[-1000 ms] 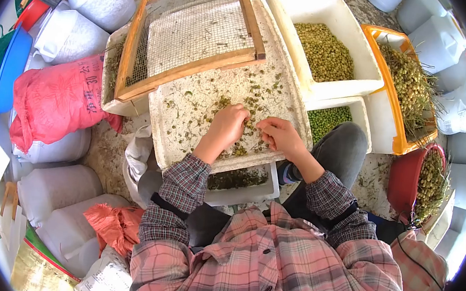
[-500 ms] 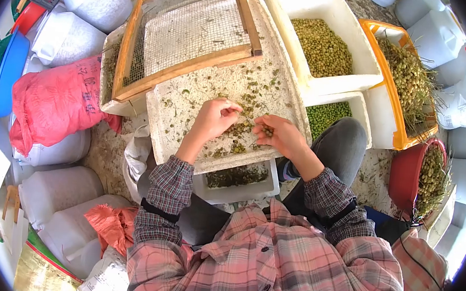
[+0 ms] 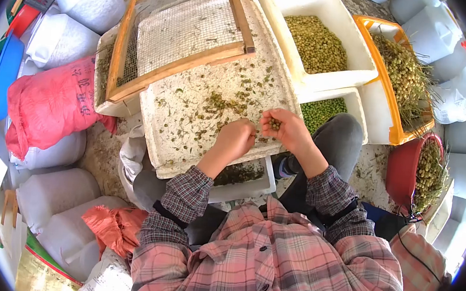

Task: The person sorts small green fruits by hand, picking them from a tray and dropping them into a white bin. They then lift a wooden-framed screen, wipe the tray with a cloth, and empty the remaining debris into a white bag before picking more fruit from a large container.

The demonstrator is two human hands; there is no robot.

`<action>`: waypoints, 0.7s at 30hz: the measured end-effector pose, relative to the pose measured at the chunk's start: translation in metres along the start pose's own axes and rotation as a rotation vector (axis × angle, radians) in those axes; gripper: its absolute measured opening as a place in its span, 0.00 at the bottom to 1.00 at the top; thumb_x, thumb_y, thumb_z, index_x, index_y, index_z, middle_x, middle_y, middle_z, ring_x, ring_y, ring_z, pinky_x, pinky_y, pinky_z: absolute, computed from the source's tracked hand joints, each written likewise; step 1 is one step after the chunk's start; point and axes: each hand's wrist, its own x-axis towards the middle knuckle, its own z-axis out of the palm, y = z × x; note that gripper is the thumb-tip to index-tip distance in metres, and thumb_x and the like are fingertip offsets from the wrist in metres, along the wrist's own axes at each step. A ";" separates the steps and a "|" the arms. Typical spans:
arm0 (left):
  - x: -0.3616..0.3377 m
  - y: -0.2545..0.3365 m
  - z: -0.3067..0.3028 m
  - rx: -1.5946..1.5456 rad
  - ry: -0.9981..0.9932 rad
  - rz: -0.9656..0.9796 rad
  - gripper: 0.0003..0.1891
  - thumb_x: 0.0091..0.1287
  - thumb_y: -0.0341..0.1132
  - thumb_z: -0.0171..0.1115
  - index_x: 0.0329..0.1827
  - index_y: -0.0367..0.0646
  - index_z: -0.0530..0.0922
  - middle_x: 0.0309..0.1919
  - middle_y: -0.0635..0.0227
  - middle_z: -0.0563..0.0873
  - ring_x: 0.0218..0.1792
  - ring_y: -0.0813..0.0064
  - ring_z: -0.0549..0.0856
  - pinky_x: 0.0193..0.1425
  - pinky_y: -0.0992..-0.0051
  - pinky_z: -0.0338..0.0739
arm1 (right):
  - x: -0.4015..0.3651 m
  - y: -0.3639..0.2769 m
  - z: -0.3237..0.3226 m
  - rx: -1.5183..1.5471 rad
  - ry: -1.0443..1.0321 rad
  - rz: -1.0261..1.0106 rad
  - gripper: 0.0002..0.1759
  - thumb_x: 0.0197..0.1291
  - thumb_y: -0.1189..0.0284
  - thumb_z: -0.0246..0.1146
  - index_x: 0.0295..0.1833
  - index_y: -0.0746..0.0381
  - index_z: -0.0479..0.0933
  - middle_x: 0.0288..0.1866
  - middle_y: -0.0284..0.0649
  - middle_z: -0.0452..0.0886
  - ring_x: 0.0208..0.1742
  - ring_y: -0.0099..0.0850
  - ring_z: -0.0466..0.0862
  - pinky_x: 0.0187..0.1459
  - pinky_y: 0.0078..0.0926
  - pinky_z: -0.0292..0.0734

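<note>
My right hand (image 3: 287,130) is curled, palm up, around several small round greenish-brown seeds (image 3: 274,124) over the near right part of a white foam board (image 3: 194,77). Close beside it on the left, my left hand (image 3: 235,141) is closed with its fingertips pinched together. Whatever it may hold is hidden. Loose seeds (image 3: 221,103) and bits of leaf and stem lie scattered on the board, thickest in a patch beyond my left hand. A wood-framed wire sieve (image 3: 178,75) rests over the board's far left part.
Behind the board on the right stand a foam box of yellowish seeds (image 3: 315,44) and a smaller box of green seeds (image 3: 323,112). An orange-rimmed crate (image 3: 395,136) and a red basin (image 3: 401,172) hold stalks. A white tub (image 3: 266,182) sits below the board's near edge. White jugs (image 3: 66,39) line the left.
My left hand has moved right and toward me, beside the right hand, uncovering the seed patch. My right hand has risen slightly, still holding seeds. The whole view has shifted a little left.
</note>
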 end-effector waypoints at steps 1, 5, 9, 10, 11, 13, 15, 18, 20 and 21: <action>0.001 0.001 -0.003 -0.083 -0.004 -0.050 0.02 0.55 0.24 0.64 0.31 0.37 0.82 0.31 0.59 0.83 0.30 0.68 0.84 0.35 0.72 0.79 | 0.000 0.002 -0.001 -0.037 0.002 -0.005 0.12 0.68 0.71 0.54 0.44 0.71 0.76 0.37 0.43 0.80 0.37 0.33 0.81 0.41 0.32 0.82; 0.008 -0.005 -0.016 -0.313 0.124 -0.112 0.04 0.56 0.23 0.63 0.34 0.36 0.81 0.31 0.60 0.85 0.28 0.70 0.84 0.33 0.74 0.79 | 0.001 0.011 0.008 -0.167 0.055 -0.018 0.12 0.68 0.69 0.55 0.42 0.69 0.77 0.33 0.39 0.79 0.34 0.30 0.80 0.37 0.27 0.80; 0.009 -0.015 -0.022 -0.247 0.248 -0.105 0.05 0.58 0.22 0.62 0.37 0.35 0.81 0.31 0.60 0.85 0.28 0.72 0.84 0.34 0.75 0.79 | 0.010 -0.007 0.014 -0.581 0.197 -0.147 0.12 0.66 0.68 0.58 0.40 0.68 0.78 0.26 0.35 0.77 0.29 0.26 0.79 0.31 0.23 0.76; 0.008 -0.020 -0.021 -0.272 0.223 -0.144 0.05 0.58 0.22 0.62 0.37 0.35 0.82 0.32 0.60 0.85 0.29 0.72 0.84 0.34 0.75 0.79 | 0.021 -0.011 0.012 -0.842 0.253 -0.375 0.12 0.64 0.69 0.59 0.39 0.69 0.78 0.23 0.38 0.77 0.26 0.29 0.78 0.28 0.28 0.73; 0.005 -0.023 -0.018 -0.261 0.180 -0.154 0.05 0.58 0.22 0.62 0.37 0.36 0.82 0.32 0.60 0.86 0.29 0.73 0.85 0.34 0.75 0.79 | 0.033 -0.012 0.007 -0.981 0.256 -0.422 0.10 0.62 0.72 0.58 0.39 0.70 0.77 0.26 0.43 0.79 0.27 0.34 0.80 0.30 0.31 0.74; 0.000 -0.024 -0.015 -0.239 0.101 -0.171 0.05 0.58 0.22 0.62 0.37 0.37 0.82 0.32 0.60 0.86 0.29 0.73 0.85 0.34 0.74 0.79 | 0.055 -0.015 -0.001 -1.265 0.257 -0.523 0.07 0.60 0.77 0.56 0.39 0.71 0.74 0.31 0.51 0.82 0.30 0.44 0.82 0.32 0.37 0.78; -0.005 -0.017 -0.012 -0.255 0.031 -0.188 0.05 0.57 0.25 0.63 0.36 0.40 0.83 0.34 0.60 0.85 0.32 0.68 0.85 0.37 0.71 0.79 | 0.067 -0.013 0.001 -1.447 0.247 -0.463 0.07 0.58 0.80 0.54 0.41 0.72 0.72 0.33 0.56 0.82 0.34 0.52 0.82 0.36 0.43 0.78; -0.008 -0.006 -0.006 -0.166 0.042 -0.120 0.05 0.56 0.26 0.62 0.35 0.42 0.84 0.34 0.60 0.84 0.34 0.61 0.85 0.38 0.68 0.80 | 0.070 -0.011 0.011 -1.561 0.211 -0.430 0.09 0.56 0.82 0.54 0.43 0.73 0.70 0.33 0.60 0.81 0.39 0.56 0.82 0.42 0.48 0.78; -0.006 -0.002 0.002 -0.070 0.046 -0.054 0.05 0.56 0.28 0.63 0.34 0.44 0.83 0.32 0.64 0.83 0.32 0.63 0.85 0.36 0.68 0.79 | 0.065 -0.014 0.018 -1.592 0.193 -0.410 0.10 0.55 0.82 0.54 0.44 0.73 0.70 0.34 0.61 0.81 0.41 0.57 0.82 0.43 0.48 0.78; -0.004 0.000 0.005 -0.038 0.061 -0.035 0.04 0.55 0.28 0.62 0.33 0.44 0.82 0.32 0.63 0.82 0.32 0.61 0.84 0.36 0.67 0.79 | 0.065 -0.015 0.020 -1.612 0.186 -0.392 0.10 0.55 0.82 0.54 0.44 0.72 0.70 0.34 0.61 0.81 0.41 0.56 0.82 0.44 0.47 0.78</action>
